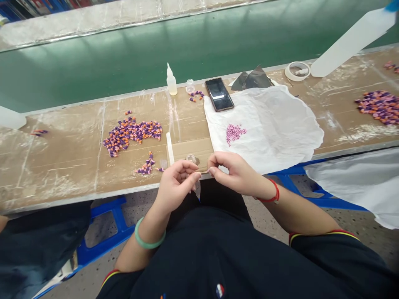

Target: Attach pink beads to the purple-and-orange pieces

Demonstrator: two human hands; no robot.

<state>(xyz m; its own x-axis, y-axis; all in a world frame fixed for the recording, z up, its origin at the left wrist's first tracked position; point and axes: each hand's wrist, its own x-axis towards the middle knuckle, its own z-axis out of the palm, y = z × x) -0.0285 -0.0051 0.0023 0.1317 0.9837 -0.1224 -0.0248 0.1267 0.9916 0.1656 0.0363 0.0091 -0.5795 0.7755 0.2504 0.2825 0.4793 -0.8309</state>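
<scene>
Just beyond the hands, a small round clear container

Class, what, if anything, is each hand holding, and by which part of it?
It cannot be told: the left hand and right hand each have thumb and finger close together, but anything between the tips is too small to make out.

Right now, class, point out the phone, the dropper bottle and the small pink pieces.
Phone (220, 94): head view, middle of its dark screen.
Dropper bottle (171, 84): head view, on its body.
Small pink pieces (235, 133): head view, middle of their pile.
</scene>
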